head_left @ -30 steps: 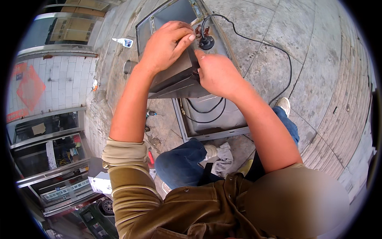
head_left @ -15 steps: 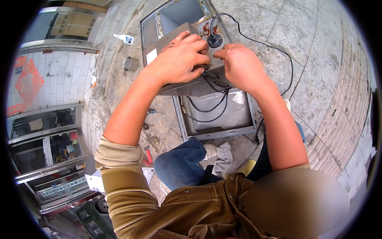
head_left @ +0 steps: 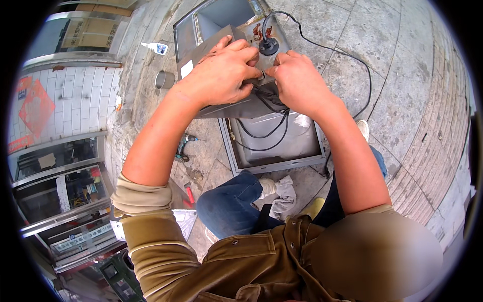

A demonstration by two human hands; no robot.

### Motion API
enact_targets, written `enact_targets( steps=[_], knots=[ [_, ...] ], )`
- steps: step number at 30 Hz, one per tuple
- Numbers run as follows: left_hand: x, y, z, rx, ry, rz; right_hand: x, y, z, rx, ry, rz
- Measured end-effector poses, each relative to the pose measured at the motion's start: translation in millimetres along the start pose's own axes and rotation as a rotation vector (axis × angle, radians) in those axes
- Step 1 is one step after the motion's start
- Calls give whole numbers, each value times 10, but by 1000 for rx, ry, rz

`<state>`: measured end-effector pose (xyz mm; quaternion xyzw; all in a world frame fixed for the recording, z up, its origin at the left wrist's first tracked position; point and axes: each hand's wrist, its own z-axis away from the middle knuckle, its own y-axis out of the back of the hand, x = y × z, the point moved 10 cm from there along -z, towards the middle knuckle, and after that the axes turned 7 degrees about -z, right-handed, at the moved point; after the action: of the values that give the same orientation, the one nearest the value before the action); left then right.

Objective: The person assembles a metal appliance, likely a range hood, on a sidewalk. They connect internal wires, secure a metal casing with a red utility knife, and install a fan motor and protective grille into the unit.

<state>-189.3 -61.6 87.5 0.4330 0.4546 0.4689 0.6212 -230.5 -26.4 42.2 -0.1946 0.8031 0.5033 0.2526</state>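
Observation:
A grey metal cabinet (head_left: pixel 244 109) lies in front of me, with a raised brownish box section (head_left: pixel 214 46) along its left part. My left hand (head_left: pixel 221 70) rests over that box section, thumb and index finger pinched near its edge. From the right, my right hand (head_left: pixel 299 83) brings its bent fingers to the same spot, its index fingertip close to the left fingertips. Whatever small part lies between them is too small to make out. Just beyond the fingers, a round black fitting (head_left: pixel 268 47) sits on the panel with a black cable (head_left: pixel 347 52). Dark wires (head_left: pixel 266 98) hang below the hands.
A shallow grey metal tray-like part (head_left: pixel 282 165) stands nearer my legs. To the left are a cordless drill (head_left: pixel 182 149), a red-handled tool (head_left: pixel 189 193), a metal cylinder (head_left: pixel 164 79) and a white bottle (head_left: pixel 156 48). A pale cloth (head_left: pixel 286 195) lies by my foot.
My right index finger has moved toward the left fingertips, down and left from beside the black fitting. The left forearm has shifted slightly left, and more of the drill shows.

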Motion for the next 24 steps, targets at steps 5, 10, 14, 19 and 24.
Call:
enact_targets(
  steps=[5, 10, 14, 19, 24],
  knots=[
    [-110, 20, 10, 17, 42, -33, -14, -2, 14, 1, 5, 13],
    [-111, -99, -21, -105, 48, -32, 35, 2, -20, 9, -20, -8],
    [-123, -132, -48, -133, 61, -40, 49, 26, -20, 34, -26, -18],
    [-117, -149, -81, -165, 48, -49, 67, 21, -26, 41, -44, -8],
    [-83, -156, -111, -194, 49, -63, 79, 18, -35, 60, -56, -26]
  ],
)
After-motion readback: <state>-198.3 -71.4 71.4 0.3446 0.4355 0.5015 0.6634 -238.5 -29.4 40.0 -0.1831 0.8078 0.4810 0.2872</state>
